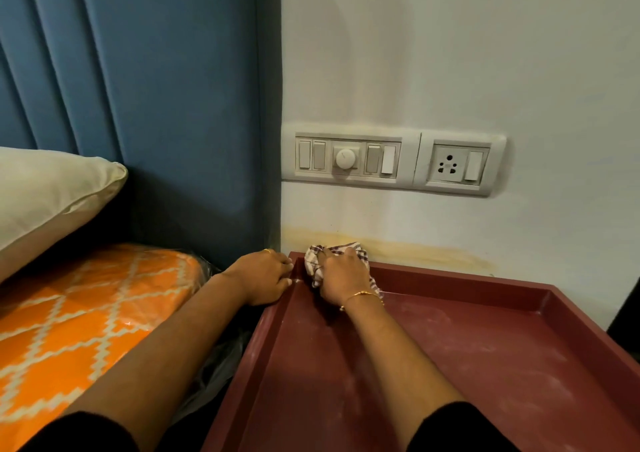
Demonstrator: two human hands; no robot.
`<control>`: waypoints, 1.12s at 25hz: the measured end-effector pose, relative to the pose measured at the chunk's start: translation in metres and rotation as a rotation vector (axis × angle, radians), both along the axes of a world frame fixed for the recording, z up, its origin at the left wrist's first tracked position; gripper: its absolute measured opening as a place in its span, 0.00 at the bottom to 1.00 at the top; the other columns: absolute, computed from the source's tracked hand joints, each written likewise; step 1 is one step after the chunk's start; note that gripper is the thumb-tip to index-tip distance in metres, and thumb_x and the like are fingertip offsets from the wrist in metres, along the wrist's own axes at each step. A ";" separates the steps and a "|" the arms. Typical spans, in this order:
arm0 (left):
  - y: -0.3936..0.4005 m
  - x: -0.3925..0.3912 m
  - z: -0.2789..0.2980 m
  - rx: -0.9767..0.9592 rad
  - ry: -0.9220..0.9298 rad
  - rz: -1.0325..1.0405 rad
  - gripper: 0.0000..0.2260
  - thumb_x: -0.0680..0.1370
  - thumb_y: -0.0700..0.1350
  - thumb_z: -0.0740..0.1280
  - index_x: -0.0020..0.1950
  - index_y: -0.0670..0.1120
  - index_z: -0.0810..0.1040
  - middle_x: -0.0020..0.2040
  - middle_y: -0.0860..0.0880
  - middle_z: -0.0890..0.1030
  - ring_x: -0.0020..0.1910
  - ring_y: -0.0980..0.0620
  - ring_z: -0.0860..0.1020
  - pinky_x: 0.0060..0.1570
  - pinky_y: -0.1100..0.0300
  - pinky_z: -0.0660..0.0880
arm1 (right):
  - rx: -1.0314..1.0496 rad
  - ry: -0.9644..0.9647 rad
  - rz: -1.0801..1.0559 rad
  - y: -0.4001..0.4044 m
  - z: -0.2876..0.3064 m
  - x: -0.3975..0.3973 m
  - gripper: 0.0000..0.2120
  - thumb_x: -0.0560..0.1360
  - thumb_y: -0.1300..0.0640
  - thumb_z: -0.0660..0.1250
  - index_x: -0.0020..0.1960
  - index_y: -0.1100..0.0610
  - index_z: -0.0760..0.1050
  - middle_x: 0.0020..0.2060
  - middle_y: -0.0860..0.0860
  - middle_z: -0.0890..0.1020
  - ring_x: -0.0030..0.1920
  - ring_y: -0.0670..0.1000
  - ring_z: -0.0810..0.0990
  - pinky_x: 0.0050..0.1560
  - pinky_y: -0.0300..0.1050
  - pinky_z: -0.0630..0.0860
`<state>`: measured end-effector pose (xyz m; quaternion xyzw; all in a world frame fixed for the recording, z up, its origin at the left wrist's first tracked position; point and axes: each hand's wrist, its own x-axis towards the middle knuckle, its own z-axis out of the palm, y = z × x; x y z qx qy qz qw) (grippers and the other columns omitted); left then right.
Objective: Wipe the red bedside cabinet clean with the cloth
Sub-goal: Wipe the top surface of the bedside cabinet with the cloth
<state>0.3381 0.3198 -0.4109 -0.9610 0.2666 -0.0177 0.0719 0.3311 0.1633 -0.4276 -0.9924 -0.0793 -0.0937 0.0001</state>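
We are bracing our left hand (265, 276) on the left rim of the red bedside cabinet (450, 365), beside the bed (79, 313), fingers curled over the edge and gripping it. Just to its right, our right hand (341, 278) is clutching the bunched checked cloth (323, 256) and pressing it into the far left corner against the wall. We are judging the wiping barely begun: pale dusty smears are showing across nearly the whole recessed top, so most remains.
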 end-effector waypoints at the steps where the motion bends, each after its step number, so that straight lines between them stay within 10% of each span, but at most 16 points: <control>1: 0.000 0.001 0.000 -0.002 0.000 0.000 0.21 0.81 0.51 0.52 0.73 0.45 0.62 0.75 0.48 0.63 0.73 0.50 0.61 0.73 0.54 0.59 | -0.001 0.007 0.006 -0.008 0.003 -0.002 0.19 0.76 0.59 0.60 0.67 0.59 0.67 0.62 0.56 0.75 0.65 0.62 0.68 0.60 0.51 0.71; 14: 0.003 -0.004 -0.008 -0.082 0.012 0.013 0.22 0.82 0.51 0.50 0.74 0.45 0.60 0.75 0.49 0.61 0.73 0.50 0.61 0.72 0.55 0.59 | 0.161 -0.039 -0.235 0.001 -0.004 0.001 0.17 0.76 0.59 0.61 0.65 0.57 0.70 0.61 0.58 0.77 0.68 0.61 0.65 0.59 0.51 0.72; 21: 0.013 -0.008 -0.005 -0.201 -0.008 -0.024 0.19 0.81 0.51 0.51 0.70 0.47 0.69 0.71 0.49 0.70 0.69 0.51 0.67 0.69 0.57 0.63 | 0.286 0.029 0.046 0.007 0.015 0.030 0.17 0.75 0.54 0.63 0.62 0.55 0.74 0.60 0.58 0.78 0.60 0.62 0.75 0.60 0.48 0.71; 28: 0.033 -0.036 -0.005 -0.261 0.001 0.053 0.18 0.80 0.52 0.53 0.67 0.48 0.72 0.65 0.50 0.75 0.64 0.53 0.71 0.63 0.58 0.68 | -0.006 0.065 0.187 0.033 0.007 0.040 0.20 0.76 0.57 0.60 0.68 0.54 0.69 0.65 0.53 0.71 0.66 0.62 0.65 0.63 0.53 0.71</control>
